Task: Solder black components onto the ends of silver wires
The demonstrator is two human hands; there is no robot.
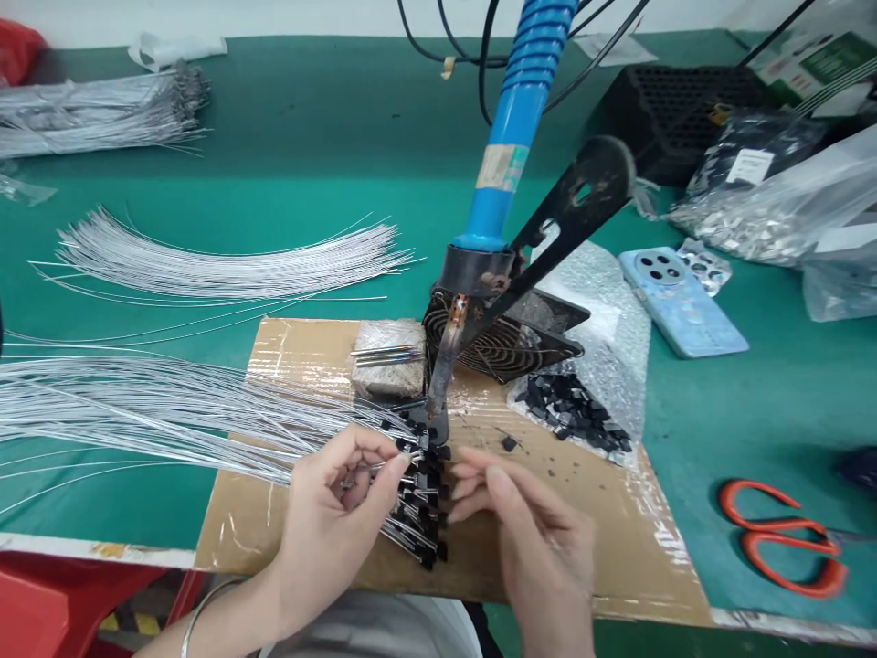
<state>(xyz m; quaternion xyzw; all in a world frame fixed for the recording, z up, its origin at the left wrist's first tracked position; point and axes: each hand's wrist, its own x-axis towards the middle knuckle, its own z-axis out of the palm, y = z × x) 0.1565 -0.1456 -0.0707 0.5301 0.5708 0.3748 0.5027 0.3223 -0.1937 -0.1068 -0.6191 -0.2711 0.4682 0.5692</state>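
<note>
At seven o'clock, our left hand (343, 512) has its grip pinched on a wire (415, 455); at five, our right hand (538, 530) has its grip apart. Black caps (429, 498) sit between, at six.

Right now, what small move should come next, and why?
Probably ease the right hand slightly inward toward the wire ends that the left hand pinches, clear of the blue-handled soldering iron: the right hand looks empty and sits close by, while the iron's tip points down just beyond both hands.
</note>
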